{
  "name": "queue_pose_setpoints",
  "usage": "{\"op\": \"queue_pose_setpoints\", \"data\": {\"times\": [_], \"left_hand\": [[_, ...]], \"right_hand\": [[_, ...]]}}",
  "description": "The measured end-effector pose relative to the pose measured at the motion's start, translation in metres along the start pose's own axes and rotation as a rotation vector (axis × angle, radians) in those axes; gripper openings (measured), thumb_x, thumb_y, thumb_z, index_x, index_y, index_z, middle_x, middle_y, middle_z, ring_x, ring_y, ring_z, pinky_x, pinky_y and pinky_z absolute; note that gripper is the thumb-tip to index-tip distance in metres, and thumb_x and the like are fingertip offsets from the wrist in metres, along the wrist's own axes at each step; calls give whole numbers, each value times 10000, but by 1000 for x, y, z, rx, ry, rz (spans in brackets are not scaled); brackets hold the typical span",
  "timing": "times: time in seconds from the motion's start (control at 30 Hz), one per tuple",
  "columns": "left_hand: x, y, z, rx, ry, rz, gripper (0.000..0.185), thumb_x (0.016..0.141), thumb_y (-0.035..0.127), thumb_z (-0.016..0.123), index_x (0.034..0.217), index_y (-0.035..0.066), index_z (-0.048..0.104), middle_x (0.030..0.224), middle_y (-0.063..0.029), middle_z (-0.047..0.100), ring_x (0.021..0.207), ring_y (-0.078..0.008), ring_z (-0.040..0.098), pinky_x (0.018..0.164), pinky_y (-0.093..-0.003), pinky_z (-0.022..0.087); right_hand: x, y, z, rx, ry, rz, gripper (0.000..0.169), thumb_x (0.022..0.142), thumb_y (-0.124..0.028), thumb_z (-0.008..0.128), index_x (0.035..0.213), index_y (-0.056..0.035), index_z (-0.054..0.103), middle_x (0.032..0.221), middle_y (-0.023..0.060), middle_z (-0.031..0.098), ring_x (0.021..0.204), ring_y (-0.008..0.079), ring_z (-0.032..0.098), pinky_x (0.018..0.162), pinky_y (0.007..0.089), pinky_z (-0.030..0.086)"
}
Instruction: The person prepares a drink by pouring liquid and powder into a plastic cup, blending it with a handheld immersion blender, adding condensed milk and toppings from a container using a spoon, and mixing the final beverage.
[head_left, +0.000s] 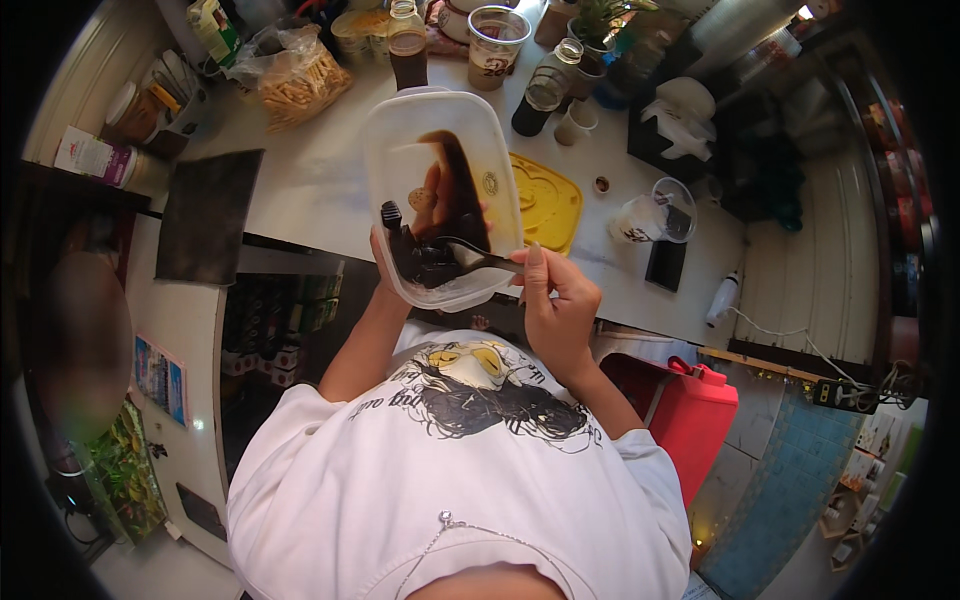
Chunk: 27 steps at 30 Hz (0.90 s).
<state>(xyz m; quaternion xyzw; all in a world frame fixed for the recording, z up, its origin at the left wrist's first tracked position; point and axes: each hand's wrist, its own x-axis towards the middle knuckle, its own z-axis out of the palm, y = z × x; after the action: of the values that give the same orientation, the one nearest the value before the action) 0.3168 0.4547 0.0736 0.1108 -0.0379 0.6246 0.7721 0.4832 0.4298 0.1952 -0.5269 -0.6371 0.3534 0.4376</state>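
Note:
A translucent plastic food container (409, 116) is tilted in front of me above the counter edge. My left hand (384, 266) grips it from the left and below; part of that hand is hidden, and fingers show through the base. Dark brown syrup lies in the container, with glossy black jelly pieces (429, 266) gathered at the near end. Between thumb and fingers, my right hand (561, 292) holds a dark-handled spoon (474, 256), its bowl among the jelly. Just behind the container lies a yellow plastic lid (556, 202).
Bottles of dark liquid (408, 56) (534, 109) and a clear plastic cup (491, 71) stand behind. Another cup (641, 223) is at right, near a handheld frother (722, 300). A bag of stick snacks (304, 79) and a black mat (208, 217) lie left; a red container (694, 420) stands below right.

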Motion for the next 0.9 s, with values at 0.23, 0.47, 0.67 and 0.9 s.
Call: {"op": "queue_pose_setpoints", "data": {"times": [0.23,0.47,0.67,0.9], "left_hand": [[-2,18,1,86,-8,57,893,740,759,424,1468,295,194,1403,-260,332,1231,-421,429,971,-578,403],[-7,25,-19,-37,34,73,829,798,693,448,1451,220,253,1394,-246,359,1220,-441,435,943,-641,391],[-14,31,-36,-59,166,-16,974,752,725,491,1444,96,218,1384,-233,378,1205,-410,465,931,-626,413],[-20,33,-46,-60,201,-46,1010,740,742,485,1448,83,197,1409,-199,357,1260,-393,405,991,-629,341]], "right_hand": [[-1,-8,31,36,-104,-130,151,917,-105,558,886,12,649,616,82,549,495,169,510,485,286,411],[-2,2,46,-18,-193,-237,159,922,-80,538,895,26,653,687,111,596,571,180,561,532,276,441],[-1,13,55,-27,-257,-328,113,894,-52,557,922,11,647,694,100,585,561,190,550,509,289,430],[1,14,58,-89,-288,-560,81,798,-13,630,878,2,634,739,97,616,580,218,567,509,307,442]]}}
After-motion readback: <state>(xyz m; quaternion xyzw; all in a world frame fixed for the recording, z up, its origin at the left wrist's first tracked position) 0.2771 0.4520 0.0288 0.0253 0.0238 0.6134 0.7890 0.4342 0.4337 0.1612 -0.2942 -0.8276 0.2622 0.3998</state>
